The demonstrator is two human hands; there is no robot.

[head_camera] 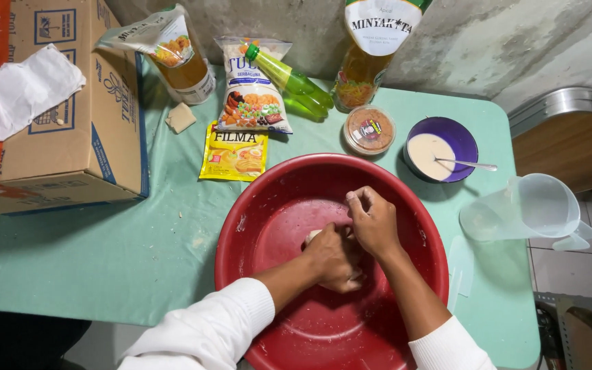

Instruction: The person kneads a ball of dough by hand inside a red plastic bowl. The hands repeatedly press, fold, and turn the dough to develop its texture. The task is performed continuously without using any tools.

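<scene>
Dough (pixel 312 236) under left hand (pixel 334 257).

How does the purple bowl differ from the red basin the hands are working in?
The red basin is far larger and sits at the table's near edge; the purple bowl is small and stands behind it to the right. The basin holds pale dough under the left hand and right hand; the bowl holds creamy liquid and a spoon. Both are round and open-topped.

red basin (pixel 279 205), pale dough (pixel 312 235), green tablecloth (pixel 138 240), purple bowl (pixel 462 136), yellow sachet (pixel 233 152)
</scene>
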